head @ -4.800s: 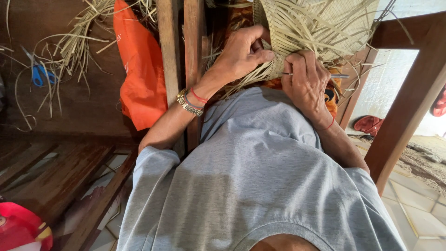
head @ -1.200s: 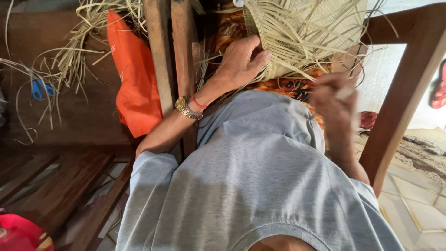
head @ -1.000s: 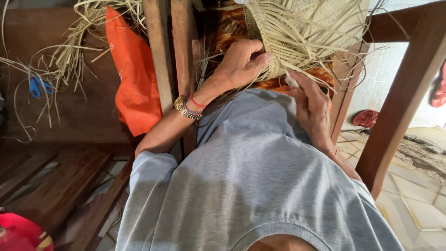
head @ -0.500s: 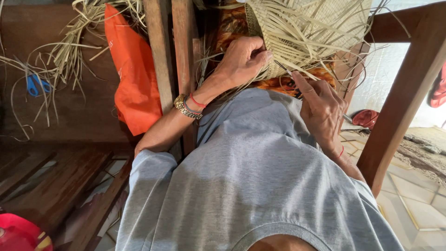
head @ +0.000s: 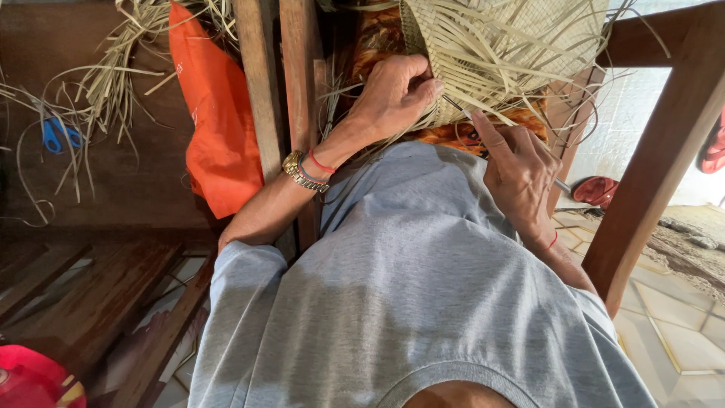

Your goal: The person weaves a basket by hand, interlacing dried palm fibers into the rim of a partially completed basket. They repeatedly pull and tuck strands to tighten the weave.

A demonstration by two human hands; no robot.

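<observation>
A half-woven straw mat [head: 513, 53] of pale flat strips is lying across the person's lap at the top of the view, its tight plaited part toward the upper edge and its loose strands [head: 521, 98] fanning out toward the body and trailing over an orange patterned cloth [head: 453, 136] beneath it; the left hand [head: 393, 98] is curling over the near corner of the weave, fingers bent and closed on its edge, thumb pressing against the plaited border, a gold-coloured wristwatch [head: 302, 172] and a thin red thread sitting on that wrist; the right hand [head: 517, 170] is resting just below the loose ends, mostly closed, its forefinger stretching up to touch a strand while the other fingers are folding around a thin metal tool [head: 563, 185] whose tip is poking out beside the palm — how firmly it is being gripped cannot be told; a grey T-shirt [head: 408, 302] is filling the lower middle of the view; wooden posts [head: 279, 83] are standing just left of the left forearm, with an orange plastic bag [head: 215, 121] hanging beside them; farther left, a tangle of dry straw [head: 113, 83] is spilling over a dark wooden surface, blue-handled scissors [head: 57, 136] lying among it; a slanting wooden beam [head: 649, 166] is crossing the right side above a tiled floor [head: 672, 317] — and a red object [head: 34, 378] is showing in the lower left corner.
</observation>
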